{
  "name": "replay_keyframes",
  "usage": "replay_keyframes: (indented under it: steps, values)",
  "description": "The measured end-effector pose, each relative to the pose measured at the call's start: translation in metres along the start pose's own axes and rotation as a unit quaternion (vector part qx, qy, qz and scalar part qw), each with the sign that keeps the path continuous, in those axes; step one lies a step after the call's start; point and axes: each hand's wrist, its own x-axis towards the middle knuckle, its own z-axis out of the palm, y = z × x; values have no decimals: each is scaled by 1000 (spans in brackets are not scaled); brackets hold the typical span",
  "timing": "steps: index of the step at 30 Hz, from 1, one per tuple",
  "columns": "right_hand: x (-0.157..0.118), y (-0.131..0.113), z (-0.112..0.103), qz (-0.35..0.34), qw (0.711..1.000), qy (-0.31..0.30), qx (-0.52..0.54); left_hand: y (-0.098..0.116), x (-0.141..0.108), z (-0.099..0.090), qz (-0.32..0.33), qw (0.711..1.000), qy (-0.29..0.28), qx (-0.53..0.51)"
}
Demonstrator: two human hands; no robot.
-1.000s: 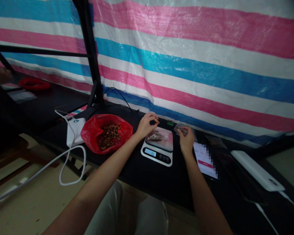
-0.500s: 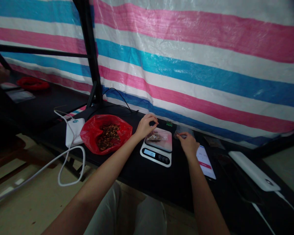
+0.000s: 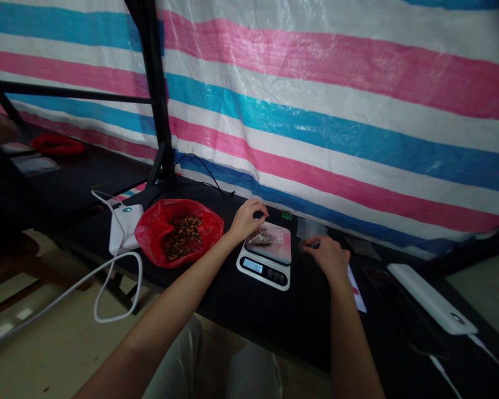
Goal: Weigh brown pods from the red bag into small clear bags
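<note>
A white kitchen scale [image 3: 264, 271] with a lit display stands on the black table. On its plate lies a small clear bag [image 3: 266, 236] of brown bits. My left hand [image 3: 249, 216] is pinched at the plate's back left corner, next to that bag; whether anything is between the fingertips is too small to tell. Right of the scale, my right hand [image 3: 326, 253] has its thumb and forefinger close together near clear plastic bags [image 3: 311, 228]; what they hold, if anything, cannot be made out. A red bag [image 3: 149, 235] holding brown pieces sits open left of the scale.
A white power bank [image 3: 125, 228] with a looping cable lies at the left. Green batteries [image 3: 286, 215] are behind the scale. Right of my arm are a partly covered phone [image 3: 357, 293], a dark phone [image 3: 403, 313] and a long white device [image 3: 430, 299]. Another person's hand [image 3: 0, 127] shows far left.
My right hand has moved slightly right and down, covering more of the phone beside it. My left hand stays pinched by the scale. The camera view has shifted a little.
</note>
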Motion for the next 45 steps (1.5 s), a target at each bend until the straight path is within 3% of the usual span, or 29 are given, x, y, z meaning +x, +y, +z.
replay_keyframes:
  steps: [6,11,15,20,23,26,28,30,34,39,42,45]
  values:
    - [-5,-27,-9,-49,987,114,104,-1,-1,1,-12,1000,-10,10]
    - [-15,-55,-8,-78,979,3,187,1,-2,0,-24,1000,3,13]
    - [-17,-58,-2,-99,972,-55,205,2,-2,-2,-45,999,16,16]
    - [-17,-56,1,-136,925,-101,341,2,-2,4,-100,991,-6,-89]
    - [-17,-58,-3,-179,895,-38,408,2,-4,9,-166,960,-41,-222]
    - [-17,-58,-8,-183,877,30,443,7,-5,10,-217,904,-155,-335]
    - [-15,-56,-8,-187,867,31,460,11,-5,8,-242,862,-241,-374]
    - [-13,-54,-7,-184,856,5,483,16,-5,5,-255,844,-277,-381]
    - [-10,-53,-4,-163,842,-23,514,19,-5,4,-270,852,-244,-376]
    - [-7,-49,-5,-111,826,7,553,13,-7,10,-330,827,-249,-382]
    - [-4,-47,-6,-72,807,27,585,15,-7,13,-288,850,-221,-382]
    - [-4,-46,-4,-64,816,28,574,21,-6,14,-248,864,-195,-393]
